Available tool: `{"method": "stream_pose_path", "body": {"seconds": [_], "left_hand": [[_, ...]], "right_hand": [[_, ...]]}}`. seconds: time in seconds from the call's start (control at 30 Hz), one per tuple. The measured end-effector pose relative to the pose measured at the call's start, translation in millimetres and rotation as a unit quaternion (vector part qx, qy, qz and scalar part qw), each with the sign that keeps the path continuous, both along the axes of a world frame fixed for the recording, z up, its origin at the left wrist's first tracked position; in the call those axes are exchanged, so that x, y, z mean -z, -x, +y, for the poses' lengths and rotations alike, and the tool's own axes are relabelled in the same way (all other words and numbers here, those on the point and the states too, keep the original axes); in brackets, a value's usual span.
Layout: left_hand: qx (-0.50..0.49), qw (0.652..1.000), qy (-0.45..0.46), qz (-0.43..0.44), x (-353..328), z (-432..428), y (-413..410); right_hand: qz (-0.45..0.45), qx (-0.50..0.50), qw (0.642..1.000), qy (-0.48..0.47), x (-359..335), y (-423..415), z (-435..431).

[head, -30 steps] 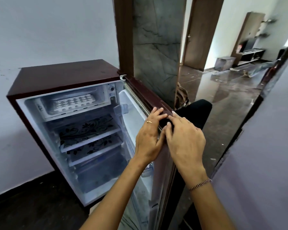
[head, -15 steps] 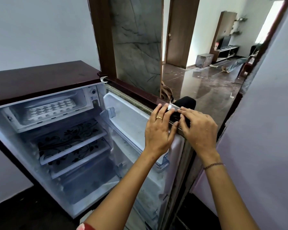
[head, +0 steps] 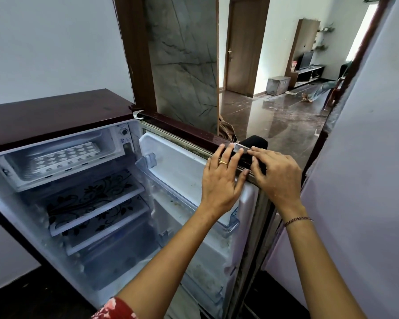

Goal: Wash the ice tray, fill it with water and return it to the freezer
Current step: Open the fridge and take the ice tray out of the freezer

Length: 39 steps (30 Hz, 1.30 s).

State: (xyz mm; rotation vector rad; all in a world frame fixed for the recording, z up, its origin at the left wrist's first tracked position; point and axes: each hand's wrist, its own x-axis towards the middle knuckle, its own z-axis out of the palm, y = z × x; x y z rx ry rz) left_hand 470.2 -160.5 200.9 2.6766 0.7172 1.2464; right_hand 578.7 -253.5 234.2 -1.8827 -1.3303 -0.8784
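Observation:
The white ice tray (head: pixel 62 156) lies flat in the freezer compartment (head: pixel 106 137) at the top of the small maroon fridge (head: pixel 55 113). The fridge door (head: pixel 177 166) stands open to the right. My left hand (head: pixel 219 180) rests on the door's top edge near its outer corner, fingers stretched over the edge. My right hand (head: pixel 279 178) is beside it, fingertips touching a black and silver piece (head: pixel 238 147) on that edge. Neither hand holds the tray.
Below the freezer are two floral-patterned glass shelves (head: pixel 90 201) and a clear drawer (head: pixel 115 256). A lilac wall (head: pixel 366 180) stands close on the right. Behind the door a brown door frame (head: pixel 136 54) opens to a glossy dark floor (head: pixel 274 120). A round black object (head: pixel 257 140) is behind the door.
Both hands have stayed on the door's top edge, and their fingers now lie flatter. My view has shifted, so the fridge sits further left and lower.

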Motion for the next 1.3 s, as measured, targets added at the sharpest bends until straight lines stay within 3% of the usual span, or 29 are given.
{"method": "stream_pose_path", "body": {"seconds": [0.27, 0.7, 1.13, 1.3], "left_hand": [[-0.057, 0.998, 0.040, 0.000, 3, 5, 41], [-0.261, 0.958, 0.115, 0.020, 42, 60, 162], [-0.366, 0.900, 0.207, 0.113, 99, 166, 279], [-0.384, 0.889, 0.228, 0.098, 105, 213, 310]], "right_hand": [[0.013, -0.007, 1.000, -0.023, -5, 29, 2], [0.066, -0.194, 0.978, 0.047, 40, 140, 90], [0.160, -0.279, 0.916, 0.240, 118, 222, 235], [0.188, -0.291, 0.896, 0.276, 135, 245, 291]]}}
